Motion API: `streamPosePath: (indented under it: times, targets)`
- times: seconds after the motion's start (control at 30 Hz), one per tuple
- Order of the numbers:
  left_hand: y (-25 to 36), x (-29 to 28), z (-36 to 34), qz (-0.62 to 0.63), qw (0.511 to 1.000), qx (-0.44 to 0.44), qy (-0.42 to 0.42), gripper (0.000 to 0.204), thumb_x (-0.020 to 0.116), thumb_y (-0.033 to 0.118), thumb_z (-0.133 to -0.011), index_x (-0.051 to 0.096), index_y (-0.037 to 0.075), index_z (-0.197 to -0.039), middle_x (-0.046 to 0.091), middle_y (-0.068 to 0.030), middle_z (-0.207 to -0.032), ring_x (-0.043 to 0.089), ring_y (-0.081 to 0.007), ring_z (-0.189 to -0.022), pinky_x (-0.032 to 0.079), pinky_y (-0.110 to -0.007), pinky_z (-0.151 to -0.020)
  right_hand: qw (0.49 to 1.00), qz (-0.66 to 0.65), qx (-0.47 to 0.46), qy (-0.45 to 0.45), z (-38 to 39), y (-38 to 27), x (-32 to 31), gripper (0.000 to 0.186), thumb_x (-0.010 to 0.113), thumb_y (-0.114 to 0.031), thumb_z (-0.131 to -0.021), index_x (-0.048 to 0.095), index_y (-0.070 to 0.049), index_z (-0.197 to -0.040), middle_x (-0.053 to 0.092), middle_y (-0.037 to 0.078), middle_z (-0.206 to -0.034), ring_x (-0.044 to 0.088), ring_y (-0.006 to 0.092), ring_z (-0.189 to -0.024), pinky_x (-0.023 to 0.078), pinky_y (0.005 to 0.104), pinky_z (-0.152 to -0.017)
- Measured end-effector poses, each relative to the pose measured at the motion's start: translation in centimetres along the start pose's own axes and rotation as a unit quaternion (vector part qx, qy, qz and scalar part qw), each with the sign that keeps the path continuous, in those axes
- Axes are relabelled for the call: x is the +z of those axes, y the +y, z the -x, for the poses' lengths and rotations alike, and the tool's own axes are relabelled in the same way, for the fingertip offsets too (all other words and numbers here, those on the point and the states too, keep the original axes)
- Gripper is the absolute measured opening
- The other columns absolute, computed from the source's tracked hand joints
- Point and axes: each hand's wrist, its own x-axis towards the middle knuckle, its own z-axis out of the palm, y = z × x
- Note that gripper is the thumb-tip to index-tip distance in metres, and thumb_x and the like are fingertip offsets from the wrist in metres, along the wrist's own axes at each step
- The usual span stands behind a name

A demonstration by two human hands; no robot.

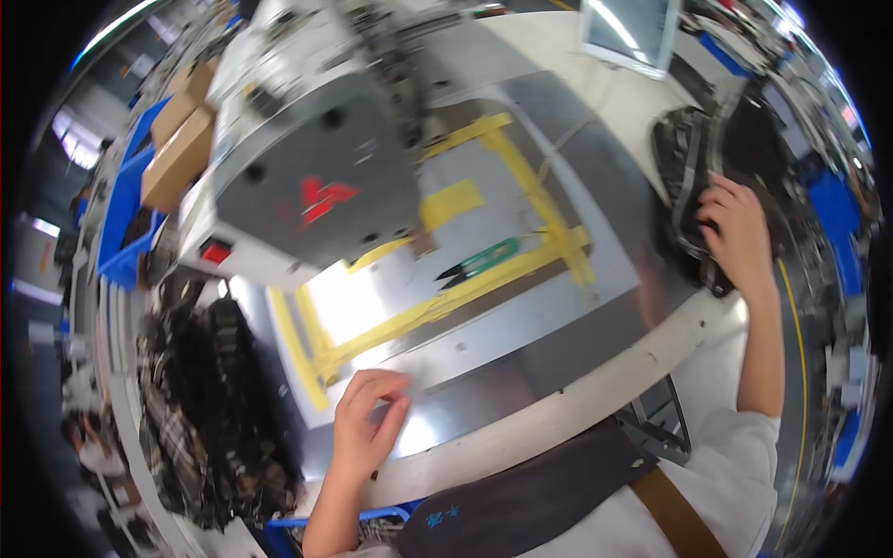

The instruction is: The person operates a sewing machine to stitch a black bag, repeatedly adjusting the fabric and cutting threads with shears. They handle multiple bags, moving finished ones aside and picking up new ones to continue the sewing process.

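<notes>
My left hand (366, 423) is at the front edge of the metal machine plate. Its fingers are bent, the thumb stands apart from them, and nothing shows between them. Over at the right, my right hand (739, 232) reaches onto a pile of dark cloth pieces (684, 172). Its fingers are loosely bent and spread over the cloth, and no piece is visibly lifted. Green-handled thread snips (488, 258) lie on the plate between my hands, inside a frame of yellow tape (446, 302).
A large sewing machine head (316, 177) overhangs the plate at the left. Dark plaid cloth (205, 409) is heaped at the left side. Beyond are a blue bin (121, 228) with cardboard boxes (181, 153) and a white-framed panel (633, 35). A pale table edge (595, 395) curves in front.
</notes>
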Motion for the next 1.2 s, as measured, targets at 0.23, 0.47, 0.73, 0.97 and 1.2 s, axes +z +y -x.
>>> streamPosePath:
  times: [0.23, 0.47, 0.73, 0.97, 1.2]
  targets:
    - [1.5, -4.6, 1.9, -0.103, 0.991, 0.018, 0.085, 0.026, 0.070, -0.007, -0.076, 0.068, 0.002, -0.100, 0.066, -0.0118, -0.096, 0.065, -0.0241, -0.086, 0.051, -0.031, -0.075, 0.998, 0.019, 0.036, 0.056, -0.2, -3.7, 0.4, 0.011, 0.060, -0.008, -0.089, 0.062, -0.001, -0.098, 0.064, 0.011, -0.089, 0.061, 0.0292, -0.088, 0.037, 0.0436, -0.105]
    - [3.0, -13.3, 3.7, -0.500, 0.792, -0.012, 0.350, 0.034, 0.075, 0.004, -0.075, 0.066, 0.006, -0.108, 0.065, -0.0098, -0.109, 0.061, -0.0312, -0.103, 0.049, -0.039, -0.088, 0.944, -0.235, -0.230, -0.006, -6.3, -16.9, 5.9, 0.035, 0.067, -0.007, -0.079, 0.059, -0.002, -0.112, 0.056, 0.011, -0.118, 0.053, 0.0340, -0.107, 0.042, 0.0452, -0.094]
    - [-0.2, -17.0, 9.2, -0.443, 0.767, -0.112, 0.450, 0.020, 0.057, 0.010, -0.096, 0.067, 0.002, -0.111, 0.068, -0.0115, -0.106, 0.066, -0.0238, -0.097, 0.049, -0.032, -0.087, 0.946, -0.244, -0.212, -0.012, -6.1, -17.2, 8.6, 0.028, 0.065, -0.006, -0.082, 0.062, -0.002, -0.109, 0.057, 0.011, -0.103, 0.057, 0.0312, -0.092, 0.048, 0.0421, -0.077]
    - [4.5, -17.9, 11.3, -0.254, 0.657, -0.057, 0.708, 0.045, 0.060, 0.028, -0.098, 0.057, -0.010, -0.122, 0.065, -0.0130, -0.110, 0.059, -0.0139, -0.094, 0.047, -0.025, -0.086, 0.978, -0.182, -0.105, 0.005, -4.1, -11.2, 7.9, 0.031, 0.065, -0.004, -0.080, 0.061, -0.001, -0.111, 0.058, 0.013, -0.108, 0.057, 0.0333, -0.100, 0.047, 0.0401, -0.084]
    - [10.0, -9.4, 6.1, 0.024, 0.783, 0.021, 0.621, 0.038, 0.056, 0.024, -0.099, 0.058, -0.009, -0.117, 0.066, -0.0148, -0.108, 0.063, -0.0207, -0.096, 0.050, -0.033, -0.088, 0.839, -0.458, -0.230, -0.179, -2.8, -19.8, 2.7, 0.071, 0.077, -0.018, -0.077, 0.044, -0.006, -0.139, 0.046, 0.016, -0.139, 0.045, 0.0343, -0.127, 0.040, 0.0402, -0.105]
